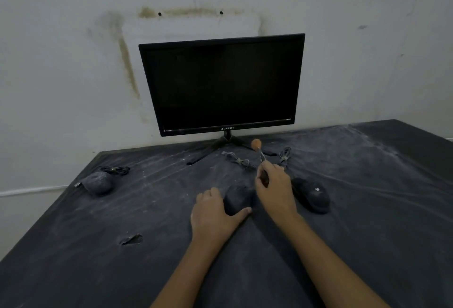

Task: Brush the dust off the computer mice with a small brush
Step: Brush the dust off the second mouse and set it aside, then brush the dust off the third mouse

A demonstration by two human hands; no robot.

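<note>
Left hand point(213, 212) holds small black computer mouse point(236, 199) mid dusty dark counter point(367, 209), thumb and fingers point(210, 192) curled round its sides. Right hand point(274, 187) pinches thin dark-handled brush with orange bristle head point(260, 154); the head points away toward black flat monitor point(220, 84), off the mouse. Likely best: tip bristles down, light strokes away from body, left grip firm. Dust-coated grey mouse point(98, 182) far left looks undone; black mouse with white mark point(312, 197) just right.
</note>
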